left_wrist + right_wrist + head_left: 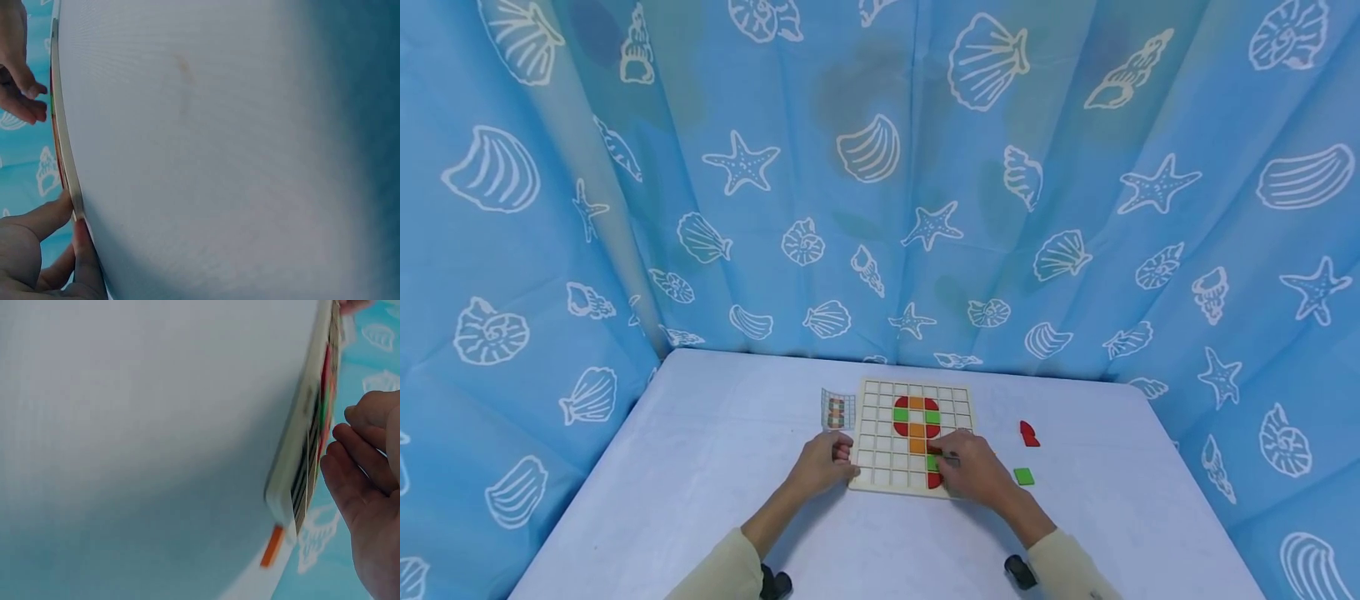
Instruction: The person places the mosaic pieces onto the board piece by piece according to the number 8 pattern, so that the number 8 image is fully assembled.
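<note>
A pale grid board [880, 478] lies on the white table with red, orange and green flat tiles set in several of its cells. My left hand [822, 464] is at its near left side; in the left wrist view the left thumb and a finger pinch the board's edge [67, 147]. Over the right part of the board is my right hand [973, 468], its fingertips beside a dark red tile [933, 447] and a green tile [932, 463]. No piece shows between the right fingers [350, 465] in the right wrist view.
A small printed pattern card [838, 410] lies left of the board. Red pieces [1028, 434] and a green square tile [1023, 476] lie to its right. An orange piece [272, 547] shows past the board's corner. A blue shell-patterned curtain [865, 208] surrounds the table.
</note>
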`<state>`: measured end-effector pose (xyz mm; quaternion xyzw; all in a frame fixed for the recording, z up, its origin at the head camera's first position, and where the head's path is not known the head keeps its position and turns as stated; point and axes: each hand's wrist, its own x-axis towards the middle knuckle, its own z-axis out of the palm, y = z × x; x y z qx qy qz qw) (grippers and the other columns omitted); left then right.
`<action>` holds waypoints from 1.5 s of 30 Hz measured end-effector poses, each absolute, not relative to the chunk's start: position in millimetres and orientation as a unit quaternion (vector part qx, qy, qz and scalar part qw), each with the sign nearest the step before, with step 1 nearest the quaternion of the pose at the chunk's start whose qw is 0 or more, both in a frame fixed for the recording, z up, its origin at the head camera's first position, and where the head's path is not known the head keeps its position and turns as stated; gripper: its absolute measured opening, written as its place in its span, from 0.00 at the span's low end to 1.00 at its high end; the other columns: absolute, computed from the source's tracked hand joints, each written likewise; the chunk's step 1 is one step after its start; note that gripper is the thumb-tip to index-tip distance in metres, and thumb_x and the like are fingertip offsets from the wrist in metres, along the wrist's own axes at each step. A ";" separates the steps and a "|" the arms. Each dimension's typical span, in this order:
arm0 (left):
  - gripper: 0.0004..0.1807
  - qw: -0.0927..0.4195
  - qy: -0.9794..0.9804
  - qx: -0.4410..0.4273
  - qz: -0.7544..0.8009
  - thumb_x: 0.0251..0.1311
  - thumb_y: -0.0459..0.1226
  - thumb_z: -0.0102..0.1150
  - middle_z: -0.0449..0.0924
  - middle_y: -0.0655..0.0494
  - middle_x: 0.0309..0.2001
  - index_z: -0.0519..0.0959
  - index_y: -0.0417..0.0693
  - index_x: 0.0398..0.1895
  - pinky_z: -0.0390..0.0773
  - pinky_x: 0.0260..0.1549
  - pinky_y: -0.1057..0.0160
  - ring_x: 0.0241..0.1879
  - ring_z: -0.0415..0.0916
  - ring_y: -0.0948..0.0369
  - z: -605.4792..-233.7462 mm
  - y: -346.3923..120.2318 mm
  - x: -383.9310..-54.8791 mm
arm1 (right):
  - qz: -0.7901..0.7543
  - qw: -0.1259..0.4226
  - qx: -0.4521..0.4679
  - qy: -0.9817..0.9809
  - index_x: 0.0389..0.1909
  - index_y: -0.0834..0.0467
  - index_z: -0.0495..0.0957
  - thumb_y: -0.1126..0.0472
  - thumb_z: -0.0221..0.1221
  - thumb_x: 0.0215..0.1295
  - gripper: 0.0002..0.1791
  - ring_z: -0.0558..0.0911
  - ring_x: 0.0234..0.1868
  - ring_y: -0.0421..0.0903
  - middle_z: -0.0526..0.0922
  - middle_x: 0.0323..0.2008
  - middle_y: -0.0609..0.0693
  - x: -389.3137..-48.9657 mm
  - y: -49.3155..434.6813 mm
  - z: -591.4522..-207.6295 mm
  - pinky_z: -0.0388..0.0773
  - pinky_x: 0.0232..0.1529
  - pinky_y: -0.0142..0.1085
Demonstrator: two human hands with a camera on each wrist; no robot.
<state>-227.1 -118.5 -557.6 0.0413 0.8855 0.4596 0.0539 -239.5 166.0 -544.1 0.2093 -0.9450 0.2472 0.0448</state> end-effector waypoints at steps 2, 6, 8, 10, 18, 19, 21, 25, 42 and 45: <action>0.23 0.053 0.886 0.042 0.459 0.50 0.35 0.73 0.72 0.55 0.34 0.77 0.39 0.49 0.74 0.33 0.64 0.35 0.70 0.59 -558.5 -118.8 -227.0 | 0.257 0.037 0.177 -0.949 0.54 0.52 0.82 0.56 0.70 0.56 0.23 0.78 0.48 0.41 0.82 0.47 0.44 -240.6 172.6 -541.9 0.80 0.45 0.38; 0.23 0.052 0.887 0.044 0.458 0.50 0.35 0.73 0.72 0.55 0.34 0.77 0.39 0.49 0.74 0.33 0.64 0.35 0.70 0.60 -560.1 -120.0 -226.9 | 0.270 0.030 0.119 -0.955 0.55 0.52 0.81 0.56 0.71 0.54 0.25 0.78 0.47 0.44 0.81 0.49 0.48 -242.3 190.6 -539.1 0.81 0.42 0.41; 0.23 0.051 0.887 0.045 0.457 0.50 0.35 0.73 0.72 0.55 0.34 0.77 0.38 0.49 0.74 0.33 0.65 0.35 0.70 0.60 -560.0 -121.1 -226.6 | 0.272 0.031 0.109 -0.956 0.54 0.52 0.81 0.57 0.72 0.53 0.25 0.78 0.47 0.45 0.81 0.50 0.48 -242.4 199.8 -538.9 0.81 0.41 0.40; 0.23 0.049 0.885 0.047 0.460 0.49 0.34 0.73 0.72 0.55 0.34 0.77 0.38 0.48 0.74 0.32 0.65 0.35 0.70 0.60 -559.7 -122.4 -226.5 | 0.277 0.031 0.107 -0.954 0.54 0.53 0.81 0.57 0.72 0.52 0.25 0.79 0.46 0.45 0.81 0.49 0.48 -241.4 207.8 -539.3 0.81 0.41 0.39; 0.22 0.047 0.882 0.051 0.465 0.50 0.33 0.73 0.73 0.55 0.34 0.76 0.37 0.47 0.74 0.32 0.65 0.34 0.70 0.60 -558.0 -123.3 -225.9 | 0.274 0.041 0.140 -0.951 0.50 0.55 0.83 0.59 0.76 0.46 0.26 0.79 0.40 0.42 0.83 0.43 0.45 -236.0 224.9 -546.0 0.80 0.42 0.38; 0.22 0.047 0.882 0.052 0.465 0.50 0.33 0.73 0.73 0.55 0.34 0.76 0.37 0.47 0.74 0.32 0.65 0.34 0.70 0.60 -558.0 -123.3 -225.9 | 0.272 0.043 0.144 -0.951 0.50 0.55 0.83 0.60 0.76 0.46 0.26 0.79 0.40 0.42 0.83 0.43 0.45 -236.0 225.7 -546.8 0.80 0.43 0.39; 0.22 0.047 0.882 0.053 0.465 0.50 0.33 0.73 0.72 0.55 0.34 0.76 0.37 0.47 0.74 0.32 0.65 0.34 0.70 0.60 -557.9 -123.0 -225.9 | 0.267 0.045 0.146 -0.952 0.49 0.55 0.83 0.61 0.76 0.46 0.26 0.79 0.41 0.41 0.83 0.43 0.45 -236.3 227.1 -548.1 0.80 0.44 0.39; 0.22 0.052 0.884 0.046 0.463 0.50 0.33 0.73 0.72 0.55 0.34 0.77 0.38 0.47 0.74 0.32 0.66 0.35 0.70 0.60 -557.3 -121.9 -226.1 | 0.247 0.048 0.147 -0.957 0.49 0.55 0.83 0.64 0.75 0.46 0.25 0.79 0.41 0.41 0.83 0.42 0.45 -237.7 229.8 -550.3 0.80 0.44 0.41; 0.22 0.051 0.887 0.040 0.457 0.49 0.34 0.73 0.73 0.56 0.33 0.77 0.39 0.47 0.74 0.32 0.65 0.34 0.71 0.60 -558.8 -119.5 -228.7 | 0.229 0.049 0.152 -0.960 0.51 0.59 0.82 0.64 0.75 0.48 0.26 0.80 0.44 0.44 0.83 0.45 0.49 -238.8 237.8 -550.0 0.80 0.47 0.43; 0.22 0.054 0.887 0.037 0.458 0.49 0.34 0.73 0.73 0.55 0.33 0.77 0.39 0.47 0.74 0.32 0.65 0.34 0.71 0.60 -558.1 -119.4 -228.3 | 0.234 0.054 0.161 -0.957 0.52 0.58 0.82 0.63 0.74 0.49 0.26 0.80 0.45 0.44 0.84 0.46 0.49 -240.0 238.6 -552.9 0.80 0.47 0.42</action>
